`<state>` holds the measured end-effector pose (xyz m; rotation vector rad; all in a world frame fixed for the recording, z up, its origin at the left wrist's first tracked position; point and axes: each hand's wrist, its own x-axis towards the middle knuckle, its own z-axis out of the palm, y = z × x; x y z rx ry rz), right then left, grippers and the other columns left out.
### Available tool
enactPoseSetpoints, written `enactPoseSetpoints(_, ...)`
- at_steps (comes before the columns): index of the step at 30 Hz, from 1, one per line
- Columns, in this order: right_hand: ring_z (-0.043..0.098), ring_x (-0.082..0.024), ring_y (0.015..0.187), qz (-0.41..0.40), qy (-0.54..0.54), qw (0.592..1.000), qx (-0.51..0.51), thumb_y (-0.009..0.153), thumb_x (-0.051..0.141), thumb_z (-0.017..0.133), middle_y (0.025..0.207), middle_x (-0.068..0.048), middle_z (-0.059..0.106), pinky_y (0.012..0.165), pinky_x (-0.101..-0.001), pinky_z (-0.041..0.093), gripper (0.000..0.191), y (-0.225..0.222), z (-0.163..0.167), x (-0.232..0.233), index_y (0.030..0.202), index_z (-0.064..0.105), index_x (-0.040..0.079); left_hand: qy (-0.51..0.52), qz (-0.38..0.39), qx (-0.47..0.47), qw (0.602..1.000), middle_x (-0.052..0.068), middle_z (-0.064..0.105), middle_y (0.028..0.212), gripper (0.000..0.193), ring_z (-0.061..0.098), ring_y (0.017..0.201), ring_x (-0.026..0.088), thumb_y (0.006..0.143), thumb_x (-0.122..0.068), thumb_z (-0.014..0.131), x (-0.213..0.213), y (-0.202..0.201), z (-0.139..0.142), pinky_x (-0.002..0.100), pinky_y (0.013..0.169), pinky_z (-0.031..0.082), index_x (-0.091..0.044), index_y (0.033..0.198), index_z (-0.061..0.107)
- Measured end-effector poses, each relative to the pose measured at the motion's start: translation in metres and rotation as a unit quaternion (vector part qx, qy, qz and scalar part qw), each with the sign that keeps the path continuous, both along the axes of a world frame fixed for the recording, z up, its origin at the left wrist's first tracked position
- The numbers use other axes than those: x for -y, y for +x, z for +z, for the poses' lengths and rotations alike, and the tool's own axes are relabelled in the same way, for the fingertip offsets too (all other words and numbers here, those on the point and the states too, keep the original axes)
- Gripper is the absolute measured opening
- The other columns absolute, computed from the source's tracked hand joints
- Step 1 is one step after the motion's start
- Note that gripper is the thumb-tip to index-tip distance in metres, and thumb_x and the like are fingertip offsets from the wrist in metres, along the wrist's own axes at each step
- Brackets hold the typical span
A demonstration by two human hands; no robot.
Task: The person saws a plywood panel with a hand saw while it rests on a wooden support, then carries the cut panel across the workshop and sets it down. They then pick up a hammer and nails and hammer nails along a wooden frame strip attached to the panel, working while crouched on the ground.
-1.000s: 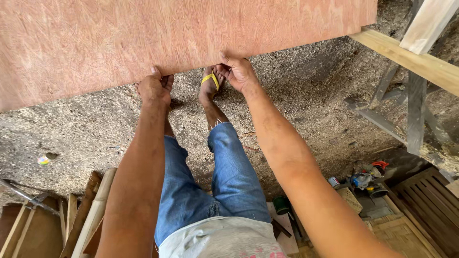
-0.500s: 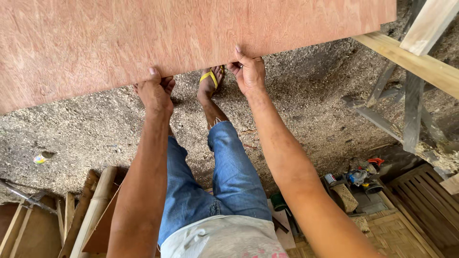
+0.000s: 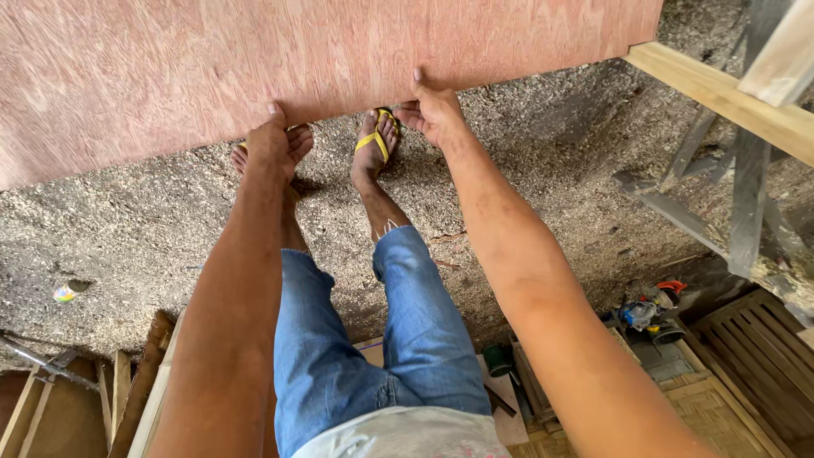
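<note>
A large reddish-brown plywood sheet point(image 3: 254, 68) fills the top of the view. My left hand point(image 3: 273, 140) grips its near edge, thumb on top and fingers under. My right hand point(image 3: 432, 108) holds the same edge further right. Both arms are stretched out in front of me. Below the sheet I see my legs in blue jeans point(image 3: 373, 348) and my feet in yellow-strapped flip-flops point(image 3: 375, 144) on the ground. The sheet's right end rests near a pale wooden beam point(image 3: 721, 93).
The ground point(image 3: 136, 229) is rough and covered in sawdust. Wooden slats and offcuts point(image 3: 76, 399) lie at the lower left. A grey timber frame point(image 3: 729, 203) stands at the right, with small tools and clutter point(image 3: 649, 309) and a slatted wooden panel point(image 3: 755, 356) below it.
The sheet's edge and both hands have shifted slightly right and up in view. My feet have stepped forward beneath it. Both hands keep their grip.
</note>
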<state>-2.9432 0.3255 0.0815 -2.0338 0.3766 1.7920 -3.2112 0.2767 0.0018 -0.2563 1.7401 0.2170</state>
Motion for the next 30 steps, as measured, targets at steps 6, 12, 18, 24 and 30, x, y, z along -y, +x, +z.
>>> enactPoseSetpoints(6,0.069,-0.020,0.067,0.015,-0.038,0.994,0.102,0.093,0.038,0.073,0.093,-0.013,0.069,0.058,-0.0329,0.067,0.047,-0.020,-0.029,-0.016,0.115,0.069,-0.003,-0.009,0.022,0.022,0.999,0.015,0.069,0.083,0.053,0.071,0.068,0.024,0.101,-0.050,0.056,-0.012,0.005,-0.035,0.035,0.063,0.066,0.001,0.111,0.062)
enactPoseSetpoints(12,0.069,-0.017,0.067,0.029,-0.035,0.984,0.170,0.087,0.037,0.078,0.093,-0.008,0.072,0.051,-0.0334,0.066,0.042,-0.042,-0.027,-0.035,0.110,0.070,0.003,-0.005,0.031,-0.055,0.998,0.021,0.075,0.081,0.050,0.075,0.063,0.030,0.099,-0.044,0.059,-0.024,0.013,-0.042,0.041,0.058,0.068,0.005,0.109,0.063)
enactPoseSetpoints(18,0.068,-0.020,0.054,0.151,-0.078,0.962,0.212,0.090,0.047,0.076,0.072,-0.011,0.069,0.044,-0.0312,0.061,0.054,-0.052,0.028,-0.053,0.108,0.069,-0.004,-0.033,-0.213,-0.069,0.974,0.023,0.073,0.084,0.051,0.073,0.068,0.030,0.101,-0.042,0.062,-0.039,0.003,-0.001,0.042,0.056,0.060,0.008,0.100,0.069)
enactPoseSetpoints(24,0.070,-0.011,0.053,0.341,0.015,0.919,0.199,0.095,0.043,0.069,0.072,-0.005,0.073,0.048,-0.0261,0.060,0.039,-0.054,0.094,-0.031,0.103,0.068,0.005,0.131,-0.456,-0.082,0.876,0.018,0.078,0.093,0.049,0.075,0.100,0.034,0.090,-0.052,0.066,-0.044,0.014,0.075,0.045,0.092,0.054,-0.004,0.094,0.074)
enactPoseSetpoints(30,0.072,-0.011,0.062,0.434,0.191,0.862,0.178,0.101,0.031,0.071,0.080,-0.006,0.076,0.056,-0.0286,0.058,0.026,-0.051,0.137,0.034,0.102,0.069,0.005,0.241,-0.523,-0.090,0.813,0.022,0.074,0.094,0.048,0.071,0.095,0.038,0.090,-0.050,0.070,-0.024,0.014,0.165,0.047,0.086,0.054,-0.003,0.100,0.073)
